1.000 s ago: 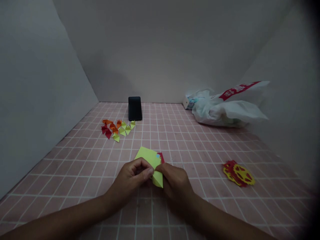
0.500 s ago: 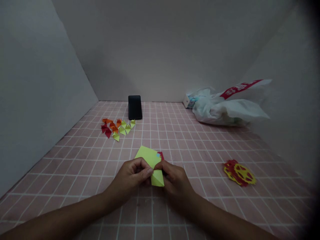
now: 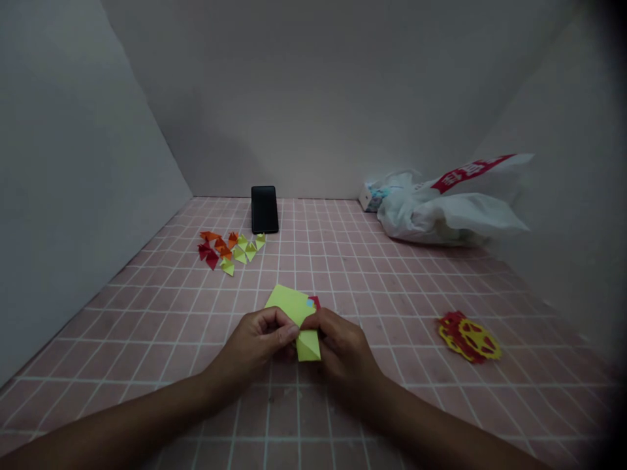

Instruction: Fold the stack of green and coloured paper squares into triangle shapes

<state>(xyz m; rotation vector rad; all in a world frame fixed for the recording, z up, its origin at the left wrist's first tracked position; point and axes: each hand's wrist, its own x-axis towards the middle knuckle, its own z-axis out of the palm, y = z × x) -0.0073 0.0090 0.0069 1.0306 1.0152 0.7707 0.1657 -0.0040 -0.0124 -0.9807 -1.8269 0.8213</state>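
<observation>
My left hand (image 3: 267, 334) and my right hand (image 3: 343, 349) meet over the front middle of the table. Between them they pinch a small folded piece of yellow paper (image 3: 308, 349), with a diagonal crease showing on its lower part. Thumb and forefinger of each hand press at its upper edge. Just behind lies a yellow sheet of paper (image 3: 287, 299), partly covered by my fingers. A bit of red paper (image 3: 315, 301) and a small light-blue patch show at its right corner.
Several small folded paper pieces (image 3: 225, 251) in red, orange and yellow lie at the left. Behind them is a black phone (image 3: 264, 209). A white plastic bag (image 3: 441, 215) and a small box (image 3: 369, 197) sit at the back right. Red and yellow cut-out discs (image 3: 470, 338) lie at the right.
The lower end of the folded yellow paper has shifted slightly up and turned a little between my fingers. Both hands keep nearly the same place.
</observation>
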